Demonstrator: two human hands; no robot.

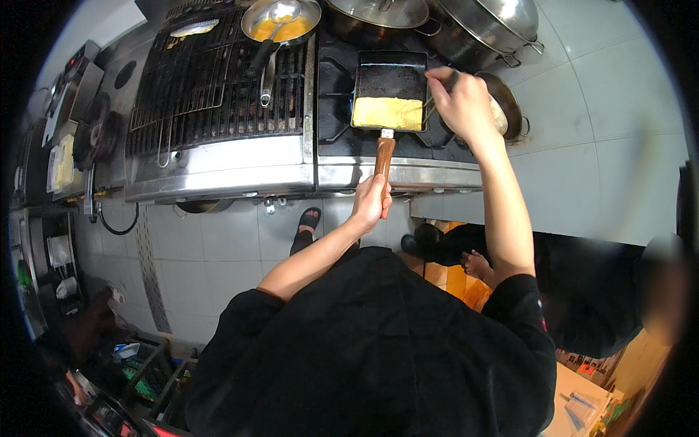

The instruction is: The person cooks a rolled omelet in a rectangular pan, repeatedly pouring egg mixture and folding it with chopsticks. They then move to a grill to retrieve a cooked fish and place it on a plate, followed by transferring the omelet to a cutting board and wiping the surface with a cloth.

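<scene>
My left hand [373, 200] is wrapped round the wooden handle [384, 156] of a square black omelette pan [391, 73] on the stove. A folded yellow omelette [387, 113] lies in the near half of the pan; the far half shows dark, bare metal. Beside the pan's right rim is my right hand [462, 102], its fingers closed in a pinch. Something thin shows between that hand and the omelette, too unclear to name. At the upper left, a steel bowl [314, 16] of yellow liquid egg [291, 29] has a ladle [284, 10] in it.
A grill [196, 102] left of the pan carries a piece of fish [194, 28]. Large steel pots [488, 25] stand behind the burner. Right of my hand sits a round pan [513, 109] with something pale inside. Another person's hand [477, 266] shows at the right.
</scene>
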